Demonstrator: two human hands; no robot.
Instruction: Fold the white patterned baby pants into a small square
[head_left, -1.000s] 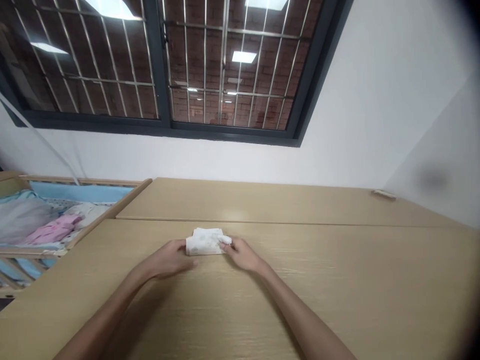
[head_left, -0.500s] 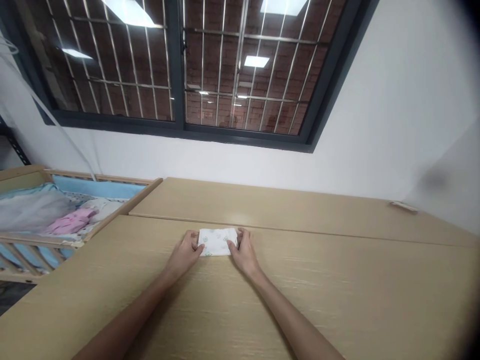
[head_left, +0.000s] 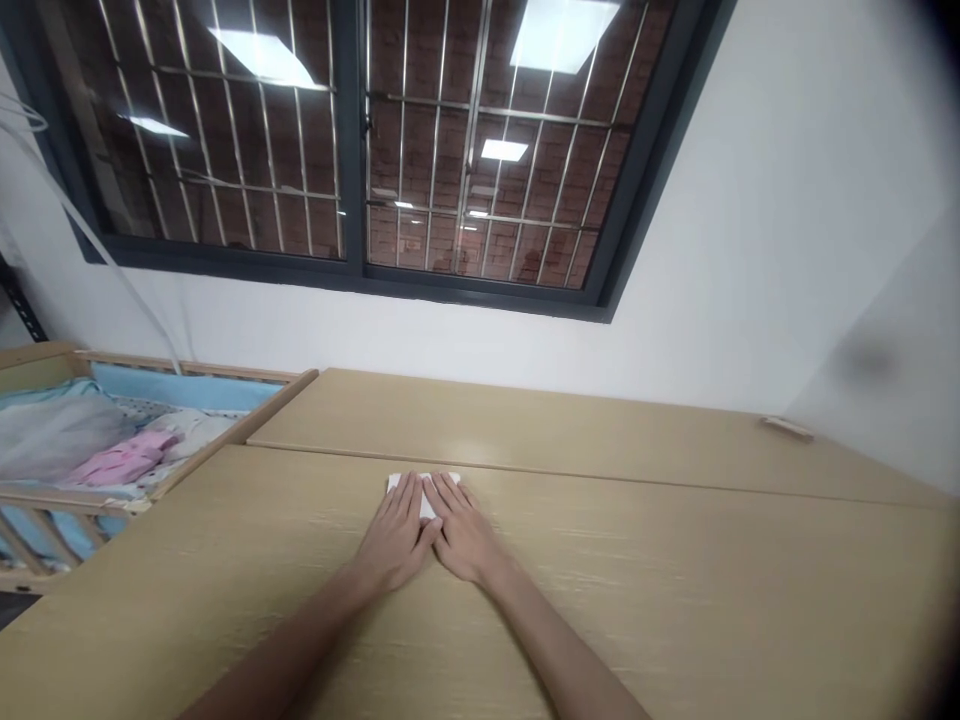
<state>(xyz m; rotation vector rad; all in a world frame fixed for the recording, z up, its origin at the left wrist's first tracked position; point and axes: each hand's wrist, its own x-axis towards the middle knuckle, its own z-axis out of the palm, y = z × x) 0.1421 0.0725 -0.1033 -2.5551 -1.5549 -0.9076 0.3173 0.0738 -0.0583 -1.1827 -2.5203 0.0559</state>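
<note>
A small folded white cloth (head_left: 430,508) lies on the light wooden table (head_left: 675,580), mostly covered by my hands. My left hand (head_left: 394,535) rests flat over its left part, fingers stretched forward. Over the right part lies my right hand (head_left: 463,530), also flat with fingers extended. The two thumbs meet just below the cloth. Only its middle and upper corners show, so its pattern is hidden.
At the left is a wooden crib (head_left: 202,455) with blue lining, holding a pink cloth (head_left: 124,458) and pale bedding. A small flat object (head_left: 786,428) lies at the table's back right. A barred window (head_left: 480,290) is in the wall behind.
Both hands have let go of the cloth's side edges and now lie flat on top of it, closer together. The view has tilted slightly upward.
</note>
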